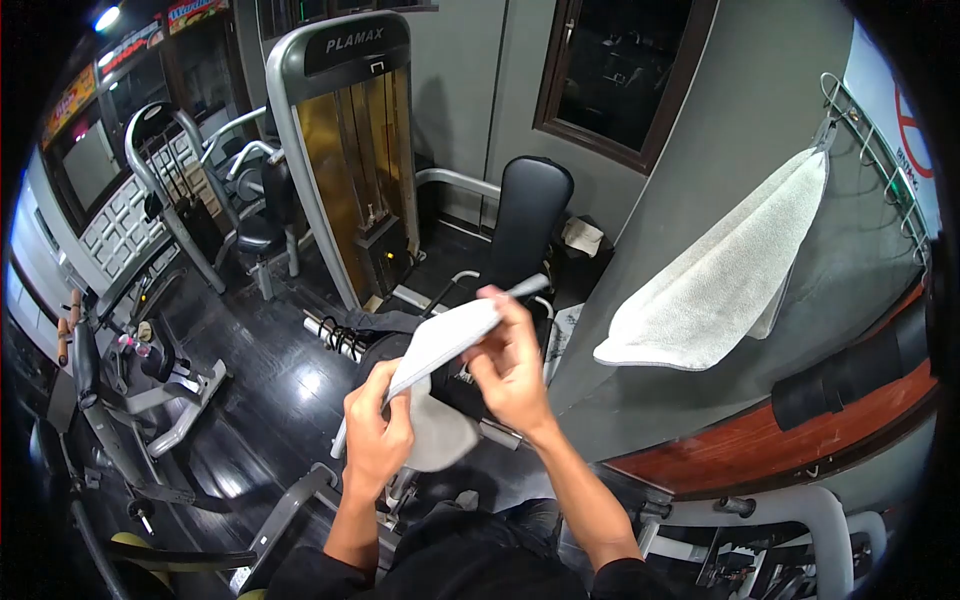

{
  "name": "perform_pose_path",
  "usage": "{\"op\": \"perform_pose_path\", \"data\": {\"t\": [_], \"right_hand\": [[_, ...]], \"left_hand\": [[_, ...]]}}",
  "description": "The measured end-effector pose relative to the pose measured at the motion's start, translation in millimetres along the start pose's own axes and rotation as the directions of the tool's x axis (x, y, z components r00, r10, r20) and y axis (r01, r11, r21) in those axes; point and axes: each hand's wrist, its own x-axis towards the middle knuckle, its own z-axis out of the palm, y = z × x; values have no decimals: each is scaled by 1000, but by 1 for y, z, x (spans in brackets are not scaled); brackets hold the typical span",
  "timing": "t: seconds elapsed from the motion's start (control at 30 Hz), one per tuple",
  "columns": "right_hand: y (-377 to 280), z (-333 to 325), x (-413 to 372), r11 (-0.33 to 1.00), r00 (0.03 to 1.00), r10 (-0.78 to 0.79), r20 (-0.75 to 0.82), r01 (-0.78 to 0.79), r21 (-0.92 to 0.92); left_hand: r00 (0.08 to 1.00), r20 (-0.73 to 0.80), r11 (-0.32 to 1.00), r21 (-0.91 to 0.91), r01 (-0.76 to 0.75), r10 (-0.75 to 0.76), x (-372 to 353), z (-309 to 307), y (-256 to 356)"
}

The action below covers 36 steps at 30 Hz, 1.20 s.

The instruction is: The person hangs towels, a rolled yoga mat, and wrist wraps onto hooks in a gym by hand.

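A light grey cloth, which looks like a small towel, is stretched between my two hands in front of my body. My left hand pinches its near left end between thumb and fingers. At the upper right end, my right hand grips the edge with its fingertips, slightly blurred. A lower flap of the cloth hangs beneath, between my wrists. To the right, a larger light grey towel hangs by its corner from a wire hook rack on the wall, apart from both hands.
A weight-stack machine with a black padded backrest stands ahead. More gym machines line the left side. A black belt-like strip lies along the red-brown panel at right. Grey metal framing is at lower right.
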Motion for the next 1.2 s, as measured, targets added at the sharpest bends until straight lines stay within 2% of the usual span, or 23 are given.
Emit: {"op": "perform_pose_path", "data": {"t": [0.07, 0.1, 0.13, 0.17, 0.23, 0.27, 0.3, 0.4, 0.43, 0.47, 0.5, 0.57, 0.6, 0.63, 0.7, 0.73, 0.83, 0.9, 0.97, 1.03, 1.1, 1.13, 1.2], "right_hand": [[-6, -10, 3, 983, 983, -102, -151, 76, -166], [-10, -12, 3, 961, 967, -167, -191, 116, -253], [-15, -13, 1, 969, 955, -164, -247, 110, -219], [-13, -19, -4, 947, 936, -211, -282, 124, -295], [-16, -30, -8, 902, 875, -337, -348, 195, -384], [-22, -35, -9, 931, 866, -304, -397, 182, -316], [-30, -38, -7, 926, 838, -340, -426, 222, -304], [-56, -57, -9, 979, 907, -193, -374, 155, -131], [-65, -65, -13, 963, 899, -208, -384, 121, -239], [-76, -71, -16, 965, 886, -183, -426, 79, -251], [-89, -78, -19, 965, 870, -158, -467, 36, -259], [-116, -94, -25, 936, 825, -239, -512, 56, -348], [-132, -104, -30, 897, 826, -262, -500, 18, -441], [-148, -112, -35, 849, 827, -283, -486, -20, -528], [-180, -120, -40, 812, 821, -285, -495, -68, -580], [-190, -128, -42, 819, 818, -298, -491, -45, -572], [-215, -153, -48, 862, 797, -291, -529, -22, -506], [-233, -167, -50, 927, 815, -233, -531, 20, -375], [-249, -183, -53, 940, 833, -207, -514, 24, -341], [-262, -193, -53, 918, 797, -218, -563, -28, -395], [-278, -203, -56, 889, 779, -244, -577, -58, -455], [-286, -206, -58, 862, 773, -251, -583, -95, -497], [-300, -203, -58, 842, 762, -280, -583, -97, -531]], "left_hand": [[986, 167, 994, -105, 34, -16, 13, -4, 16], [985, 172, 993, -112, 28, -8, 19, -2, 16], [962, 270, 987, -158, 1, 42, 24, -1, 16], [927, 363, 978, -207, -21, 97, 30, 0, 16], [915, 387, 972, -233, -25, 116, 41, 3, 23], [871, 470, 966, -259, -22, 145, 48, 3, 24], [817, 549, 959, -284, -15, 175, 54, 5, 25], [717, 648, 933, -361, -5, 255, 74, 20, 34], [670, 679, 917, -399, -6, 299, 80, 26, 38], [633, 719, 923, -385, 19, 287, 87, 30, 43], [597, 747, 894, -435, 107, 292, 94, 39, 41], [531, 799, 952, -301, -53, 282, 116, 43, 42], [530, 785, 945, -300, -127, 320, 124, 47, 44], [527, 798, 954, -213, -211, 294, 131, 47, 52], [508, 770, 909, -226, -350, 387, 149, 60, 44], [532, 749, 913, -253, -320, 394, 155, 68, 41], [531, 805, 964, -206, -170, 266, 181, 86, 49], [538, 752, 922, -351, -164, 381, 196, 101, 55], [621, 656, 896, -396, -200, 428, 203, 112, 70], [680, 576, 887, -361, -288, 455, 209, 118, 89], [710, 475, 847, -391, -359, 520, 212, 119, 109], [697, 387, 791, -394, -468, 604, 219, 124, 112], [683, 342, 758, -390, -523, 646, 225, 123, 126]]}}
